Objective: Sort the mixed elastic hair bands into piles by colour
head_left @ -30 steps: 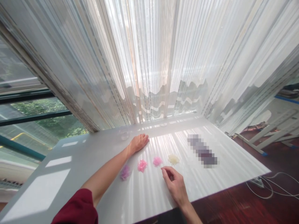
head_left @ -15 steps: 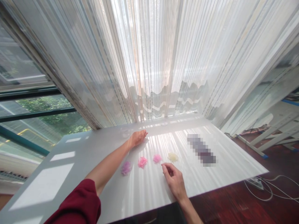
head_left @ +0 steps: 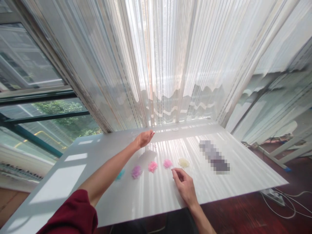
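My left hand [head_left: 145,138] reaches across the table with its fingers pinched together, a little above the surface; its shadow falls below. Whatever lies between those fingertips is too small to make out. Near the front edge rests my right hand [head_left: 185,187], fingers curled and thumb tip against the index finger; I cannot make out anything in it. Small translucent heaps lie in a row: turquoise [head_left: 120,175] partly behind my left forearm, purple [head_left: 136,172], coral pink [head_left: 152,166], light pink [head_left: 167,163] and pale yellow [head_left: 183,162]. The last two are nearest my right hand.
The white table [head_left: 219,185] has a blurred-out dark object [head_left: 214,156] on its right side. A small clear round piece [head_left: 175,129] lies at the back edge. Striped sheer curtains [head_left: 170,65] hang behind. White cables [head_left: 280,204] lie on the floor at right.
My left hand has lifted slightly off the table, and its shadow now shows apart from it. The turquoise heap has come into sight beside the forearm. My right hand keeps its pose.
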The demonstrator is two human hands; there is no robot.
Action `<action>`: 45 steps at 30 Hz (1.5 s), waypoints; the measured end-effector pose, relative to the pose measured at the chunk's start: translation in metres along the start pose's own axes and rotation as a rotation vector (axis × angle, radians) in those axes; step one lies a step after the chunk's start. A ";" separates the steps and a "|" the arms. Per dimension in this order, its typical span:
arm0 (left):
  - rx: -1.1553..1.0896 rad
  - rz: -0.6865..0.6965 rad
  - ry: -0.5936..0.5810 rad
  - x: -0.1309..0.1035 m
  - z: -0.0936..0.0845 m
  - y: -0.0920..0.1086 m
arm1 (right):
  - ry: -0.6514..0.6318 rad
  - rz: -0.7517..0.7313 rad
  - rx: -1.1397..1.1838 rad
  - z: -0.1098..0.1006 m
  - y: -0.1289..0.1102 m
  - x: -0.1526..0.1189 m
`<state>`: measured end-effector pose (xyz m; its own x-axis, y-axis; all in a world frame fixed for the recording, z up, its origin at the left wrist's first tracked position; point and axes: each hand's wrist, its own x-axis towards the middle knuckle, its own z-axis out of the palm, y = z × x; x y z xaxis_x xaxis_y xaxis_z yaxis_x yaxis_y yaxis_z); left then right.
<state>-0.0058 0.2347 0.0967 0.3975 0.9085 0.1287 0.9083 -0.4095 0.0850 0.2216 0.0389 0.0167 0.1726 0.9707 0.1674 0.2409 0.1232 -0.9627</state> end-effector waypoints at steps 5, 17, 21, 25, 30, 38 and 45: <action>0.040 0.094 -0.014 -0.053 -0.006 0.029 | -0.010 0.005 -0.012 0.000 0.002 -0.001; 0.078 0.314 -0.109 -0.180 0.059 0.093 | -0.041 -0.018 -0.082 0.002 0.002 -0.005; 0.044 0.318 -0.091 -0.181 0.057 0.091 | -0.050 -0.034 -0.123 0.004 0.002 -0.006; -0.009 0.290 -0.052 -0.182 0.058 0.090 | -0.059 -0.053 -0.163 0.006 0.004 -0.005; -0.126 0.199 0.018 -0.185 0.061 0.082 | -0.090 -0.098 -0.200 0.008 0.005 -0.005; -0.396 -0.019 0.087 -0.194 0.056 0.066 | -0.224 -0.283 -0.265 0.021 0.006 -0.011; -0.592 -0.032 0.061 -0.212 0.047 0.056 | -0.400 -0.505 -0.307 0.032 0.005 -0.021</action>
<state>-0.0329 0.0231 0.0280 0.3470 0.9219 0.1721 0.6857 -0.3746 0.6241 0.1890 0.0254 0.0018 -0.3808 0.8187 0.4297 0.4674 0.5715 -0.6745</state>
